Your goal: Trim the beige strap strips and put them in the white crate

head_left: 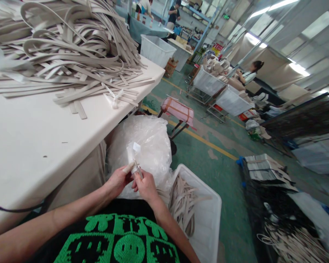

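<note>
In the head view my left hand (120, 179) is closed in a pinch, its thumb tip wrapped in something pale. It appears to hold the lower end of a whitish translucent strip (131, 152); a small white square (136, 147) shows at the top. My right hand (146, 187) is closed around small metal scissors (138, 168), their narrow blades pointing up beside the left thumb. Both hands meet in front of a big clear plastic bag (150, 142). The fingers partly hide what lies between the hands.
A white table (44, 160) on the left carries a heap of beige straps (79, 47). By my right forearm stands a white bin (209, 215) with beige strips inside. Beyond are a pink padded stool (178, 109), loaded carts (232, 100) and several people working.
</note>
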Demonstrator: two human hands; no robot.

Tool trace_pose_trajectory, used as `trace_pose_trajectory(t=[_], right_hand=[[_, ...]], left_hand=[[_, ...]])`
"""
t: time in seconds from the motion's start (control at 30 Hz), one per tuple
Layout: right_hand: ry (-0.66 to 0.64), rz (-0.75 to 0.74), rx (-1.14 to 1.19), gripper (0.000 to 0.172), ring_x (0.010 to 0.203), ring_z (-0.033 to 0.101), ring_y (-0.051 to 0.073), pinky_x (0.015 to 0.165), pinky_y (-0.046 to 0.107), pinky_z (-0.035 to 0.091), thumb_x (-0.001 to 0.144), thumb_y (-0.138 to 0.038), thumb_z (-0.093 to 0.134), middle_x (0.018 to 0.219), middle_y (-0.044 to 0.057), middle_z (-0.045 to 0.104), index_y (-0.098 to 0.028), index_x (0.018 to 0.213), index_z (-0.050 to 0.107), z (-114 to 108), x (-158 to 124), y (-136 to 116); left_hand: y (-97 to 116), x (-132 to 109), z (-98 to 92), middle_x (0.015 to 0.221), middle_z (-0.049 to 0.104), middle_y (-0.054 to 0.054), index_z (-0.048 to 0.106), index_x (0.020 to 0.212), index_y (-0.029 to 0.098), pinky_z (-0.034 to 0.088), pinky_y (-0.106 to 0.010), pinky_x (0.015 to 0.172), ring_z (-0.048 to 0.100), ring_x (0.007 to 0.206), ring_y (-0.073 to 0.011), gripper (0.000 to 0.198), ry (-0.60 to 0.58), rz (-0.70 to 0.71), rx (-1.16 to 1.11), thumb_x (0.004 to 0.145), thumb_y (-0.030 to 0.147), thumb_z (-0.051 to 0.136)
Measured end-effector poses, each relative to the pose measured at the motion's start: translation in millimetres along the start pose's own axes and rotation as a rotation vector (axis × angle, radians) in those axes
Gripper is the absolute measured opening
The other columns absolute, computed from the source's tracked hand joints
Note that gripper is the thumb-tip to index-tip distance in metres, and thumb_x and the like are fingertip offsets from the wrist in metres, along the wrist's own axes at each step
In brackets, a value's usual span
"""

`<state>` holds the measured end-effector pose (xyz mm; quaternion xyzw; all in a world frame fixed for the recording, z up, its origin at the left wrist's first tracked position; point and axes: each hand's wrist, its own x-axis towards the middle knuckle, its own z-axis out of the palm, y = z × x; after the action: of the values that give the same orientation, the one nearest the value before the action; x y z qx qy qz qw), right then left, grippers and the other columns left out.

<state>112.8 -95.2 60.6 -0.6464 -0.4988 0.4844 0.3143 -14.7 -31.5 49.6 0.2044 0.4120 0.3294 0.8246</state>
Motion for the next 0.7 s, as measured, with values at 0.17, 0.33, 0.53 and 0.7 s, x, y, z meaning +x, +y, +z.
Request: trace_pose_trajectory(t=[0.17,0.33,0.53,0.7], right_hand=[[-0.043,0.017,-0.004,0.040,0.040,0.055,0.009,0.042,0.017,0.040,0.096,-0.052,0.043,0.052,-0.004,0.058,-0.017,0.087,0.061,0,-3,1],[-0.011,0.006,-0.027,0.043,0.041,0.056,0.010,0.045,0.019,0.043,0.097,-0.054,0.040,0.053,-0.003,0.058,-0.018,0.087,0.061,2,-1,3],[-0.046,0.035,-0.041,0.043,0.042,0.057,0.011,0.044,0.019,0.042,0.097,-0.054,0.041,0.054,-0.003,0.059,-0.018,0.090,0.062,3,-3,4],[-0.024,0.009,-0.015,0.042,0.041,0.056,0.011,0.043,0.019,0.042,0.096,-0.054,0.042,0.053,-0.003,0.059,-0.018,0.087,0.061,2,-2,4]], left_hand=[[10,1,3.2,0.076,0.073,-0.008,0.075,0.083,0.011,0.049,-0.025,0.061,0.063,0.064,-0.0155,0.027,0.185,0.104,-0.106,0.064,0.027,0.082],[9,-5,3.0,0.069,0.071,-0.009,0.074,0.081,0.008,0.047,-0.027,0.056,0.059,0.056,-0.0156,0.033,0.079,0.026,-0.042,0.063,0.035,0.084],[15,-1,-3.2,0.079,0.074,-0.007,0.075,0.082,0.012,0.050,-0.024,0.065,0.065,0.070,-0.0157,0.027,0.239,0.178,-0.134,0.064,0.030,0.083],[10,-4,-3.1,0.072,0.072,-0.009,0.075,0.080,0.009,0.050,-0.026,0.060,0.062,0.060,-0.0157,0.034,0.103,0.064,-0.064,0.064,0.037,0.084]])
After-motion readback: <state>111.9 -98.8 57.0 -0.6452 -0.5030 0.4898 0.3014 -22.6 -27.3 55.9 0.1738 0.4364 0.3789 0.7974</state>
